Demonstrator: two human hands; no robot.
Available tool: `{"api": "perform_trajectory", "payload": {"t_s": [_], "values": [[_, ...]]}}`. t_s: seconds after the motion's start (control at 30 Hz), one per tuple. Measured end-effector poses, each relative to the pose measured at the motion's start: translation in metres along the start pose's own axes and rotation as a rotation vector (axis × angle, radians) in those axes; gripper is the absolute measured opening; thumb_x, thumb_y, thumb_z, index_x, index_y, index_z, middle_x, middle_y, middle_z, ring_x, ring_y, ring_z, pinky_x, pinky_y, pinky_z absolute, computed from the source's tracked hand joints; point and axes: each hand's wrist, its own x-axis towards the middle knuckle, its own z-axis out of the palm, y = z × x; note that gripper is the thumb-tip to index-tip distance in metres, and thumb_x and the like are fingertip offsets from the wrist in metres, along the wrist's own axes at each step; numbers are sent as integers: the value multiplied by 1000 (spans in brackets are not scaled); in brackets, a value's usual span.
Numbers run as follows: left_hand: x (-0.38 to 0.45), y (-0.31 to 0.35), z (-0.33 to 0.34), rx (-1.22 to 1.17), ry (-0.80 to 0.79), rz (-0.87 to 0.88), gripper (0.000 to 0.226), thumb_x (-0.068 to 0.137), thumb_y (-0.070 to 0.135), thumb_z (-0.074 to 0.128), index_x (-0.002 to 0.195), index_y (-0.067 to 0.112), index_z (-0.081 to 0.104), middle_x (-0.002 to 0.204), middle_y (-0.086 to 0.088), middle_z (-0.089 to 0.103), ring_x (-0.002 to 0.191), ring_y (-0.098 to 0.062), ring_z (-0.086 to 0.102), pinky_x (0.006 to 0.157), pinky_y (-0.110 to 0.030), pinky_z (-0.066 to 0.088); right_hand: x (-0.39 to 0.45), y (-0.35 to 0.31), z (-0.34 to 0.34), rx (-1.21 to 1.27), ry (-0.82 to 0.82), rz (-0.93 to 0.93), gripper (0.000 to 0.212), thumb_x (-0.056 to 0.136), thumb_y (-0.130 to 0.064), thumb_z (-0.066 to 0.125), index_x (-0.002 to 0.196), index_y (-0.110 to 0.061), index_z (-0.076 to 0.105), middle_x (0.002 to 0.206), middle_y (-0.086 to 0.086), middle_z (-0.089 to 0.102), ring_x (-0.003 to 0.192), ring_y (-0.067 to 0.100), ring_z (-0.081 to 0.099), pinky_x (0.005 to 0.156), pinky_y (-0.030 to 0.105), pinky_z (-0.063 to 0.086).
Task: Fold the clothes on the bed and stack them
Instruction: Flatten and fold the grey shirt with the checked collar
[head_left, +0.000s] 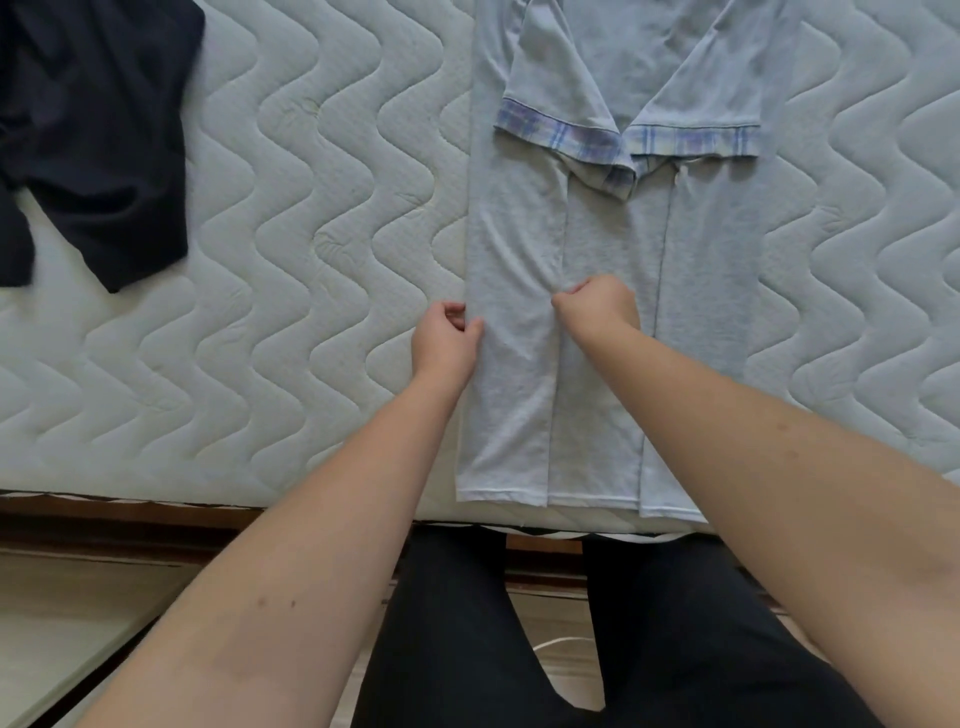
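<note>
Quilted pale mattress (311, 208) fills the room's view, wavy stitching all over, wooden bed frame (130, 525) and light floor (62, 623) below its near edge

Light blue shirt (597, 234) lies flat near that edge, sides folded inward, plaid-cuffed sleeves crossed on top; a dark garment (93, 130) sits crumpled well apart at far left; left hand (447, 338) pinches the shirt's left folded edge, right hand (597, 304) is curled, gripping cloth at the middle fold

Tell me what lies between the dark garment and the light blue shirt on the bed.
Only bare quilted mattress separates the dark garment from the shirt, per the head view.
</note>
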Motion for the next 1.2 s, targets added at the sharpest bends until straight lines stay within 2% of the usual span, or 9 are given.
{"api": "perform_trajectory", "payload": {"t_s": [0.1,0.2,0.33,0.53,0.67,0.77,0.93,1.03,1.2], "values": [[23,22,1,12,4,2,29,89,22,68,114,10,59,84,9,56,81,-11,55,72,-18,37,12,-15,-4,86,34,-78,20,89,-37,59,97,-19,67,102,3,69,93,23,62,75,29,47],[42,40,1,46,3,-7,29,89,22,69,114,11,58,88,6,57,88,-16,59,77,-23,40,27,-33,-11,146,44,-97,19,89,-38,62,93,-20,66,100,2,70,95,23,64,82,34,53],[65,63,-2,86,-5,25,30,86,15,69,114,11,58,97,-3,66,98,-23,63,85,-29,45,45,-45,-15,153,87,-46,6,84,-28,63,84,-22,65,96,1,70,91,22,64,74,27,48],[80,79,-1,161,-6,51,28,86,22,68,110,15,57,110,-8,65,101,-24,61,91,-35,48,55,-52,-8,245,142,-77,32,86,-52,62,94,-22,66,93,-7,65,86,14,58,72,28,42],[81,77,1,174,-2,50,26,86,23,69,108,16,56,112,-9,64,103,-26,61,93,-38,48,62,-63,-12,380,191,-20,14,85,-37,65,86,-24,69,87,-6,69,87,16,64,72,28,47],[78,76,2,171,14,63,28,87,24,70,109,17,55,114,-9,62,103,-26,60,94,-40,48,57,-59,-11,385,239,-28,7,86,-33,64,83,-26,65,79,-12,62,84,14,62,67,25,39],[49,63,10,128,79,83,36,84,24,71,113,11,54,114,-9,60,103,-27,59,93,-40,47,40,-17,-13,193,216,-219,18,88,-32,65,102,-21,63,100,-2,64,96,18,58,82,35,48],[20,40,14,97,46,34,39,85,27,73,115,10,55,113,-7,63,101,-24,60,86,-30,46,22,28,-20,47,293,-336,37,86,-30,68,120,-19,59,117,3,57,112,23,51,97,37,37],[-36,-18,9,89,-4,-28,31,86,28,72,110,15,59,98,4,62,94,-19,62,80,-30,47,-8,136,-50,88,507,-104,58,82,-29,72,133,-14,50,131,13,51,122,32,45,100,41,31]]}}
